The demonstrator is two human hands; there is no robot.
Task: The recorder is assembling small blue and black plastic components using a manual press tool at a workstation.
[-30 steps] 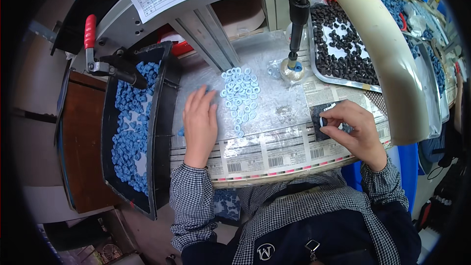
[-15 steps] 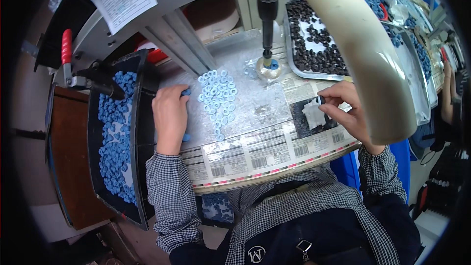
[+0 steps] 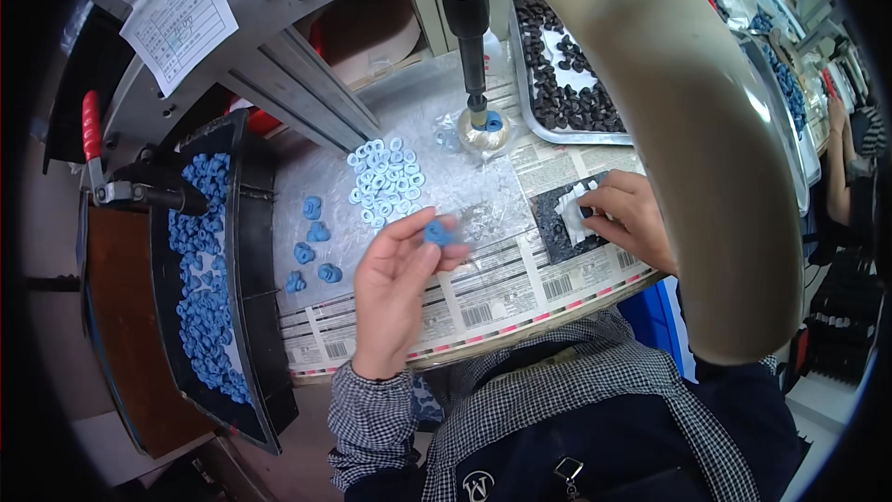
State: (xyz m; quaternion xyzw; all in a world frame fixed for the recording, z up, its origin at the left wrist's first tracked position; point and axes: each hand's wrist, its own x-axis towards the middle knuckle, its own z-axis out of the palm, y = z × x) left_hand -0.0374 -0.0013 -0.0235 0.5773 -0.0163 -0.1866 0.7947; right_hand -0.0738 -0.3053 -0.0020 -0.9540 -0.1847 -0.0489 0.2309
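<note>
Left hand (image 3: 395,293) pinching blue part (image 3: 435,233), right hand (image 3: 632,218) gripping white pieces (image 3: 573,214), black tray (image 3: 251,251) of blue parts (image 3: 200,270)

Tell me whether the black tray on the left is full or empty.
Nearly full: the black tray holds a long heap of small blue parts.

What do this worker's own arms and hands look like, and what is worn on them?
Both hands are bare, with no gloves: the left hand and the right hand. The left forearm wears a small-checked black-and-white shirt sleeve with a buttoned cuff at the wrist. The right arm is mostly hidden behind a thick cream curved tube.
</note>
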